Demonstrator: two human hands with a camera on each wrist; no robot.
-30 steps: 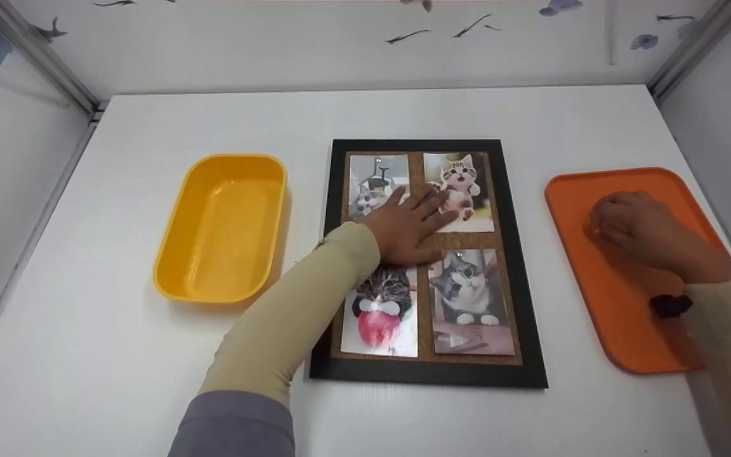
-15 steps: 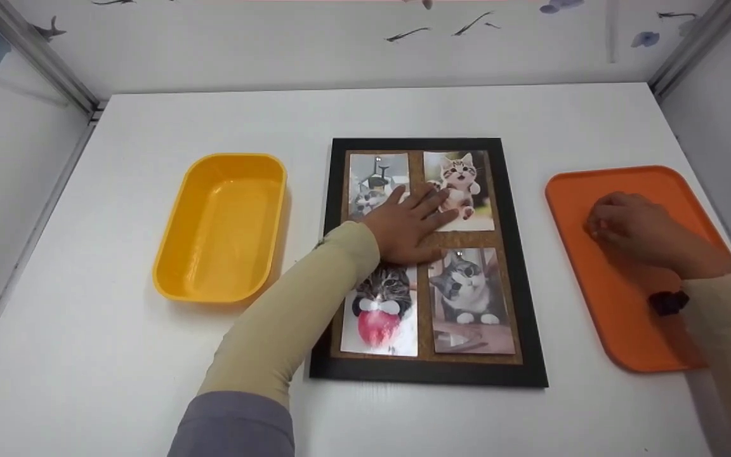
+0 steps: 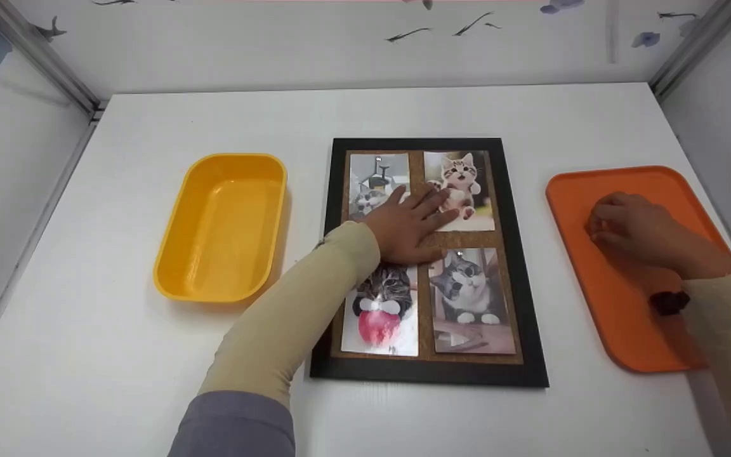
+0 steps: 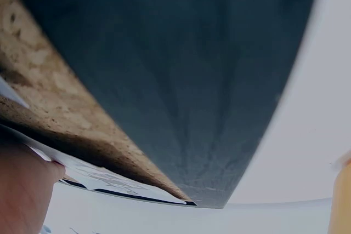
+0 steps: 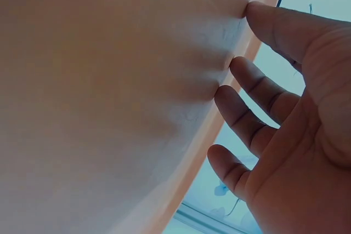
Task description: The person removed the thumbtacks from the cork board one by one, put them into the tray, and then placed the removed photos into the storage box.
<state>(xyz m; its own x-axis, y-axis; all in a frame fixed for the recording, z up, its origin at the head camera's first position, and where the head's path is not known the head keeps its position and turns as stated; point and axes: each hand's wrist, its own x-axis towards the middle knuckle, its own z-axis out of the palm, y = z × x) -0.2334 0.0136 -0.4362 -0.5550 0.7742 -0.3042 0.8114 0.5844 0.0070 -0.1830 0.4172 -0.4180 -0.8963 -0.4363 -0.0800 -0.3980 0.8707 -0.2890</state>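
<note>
My left hand (image 3: pixel 403 228) rests with spread, straight fingers across the middle of a black-framed corkboard (image 3: pixel 533 330). It overlaps several cat photos, including the kitten photo (image 3: pixel 457 171) at top right and the grey-and-white cat photo (image 3: pixel 473 298) below it. Small shiny pinheads show at the top of two photos. In the left wrist view, part of the left hand (image 4: pixel 24 190) lies by a photo's edge. My right hand (image 3: pixel 635 228) is over the orange tray (image 3: pixel 594 304), its fingers loosely bent. In the right wrist view its fingertips (image 5: pixel 222 94) touch the tray surface, and nothing shows between them.
A yellow rectangular bin (image 3: pixel 226 228) stands on the white table (image 3: pixel 86 330), left of the corkboard. White panels with a floral pattern (image 3: pixel 340 51) enclose the back and sides. A dark band (image 3: pixel 670 303) is at my right wrist.
The left hand stays in place on the corkboard. My right hand has shifted very slightly to the left over the tray.
</note>
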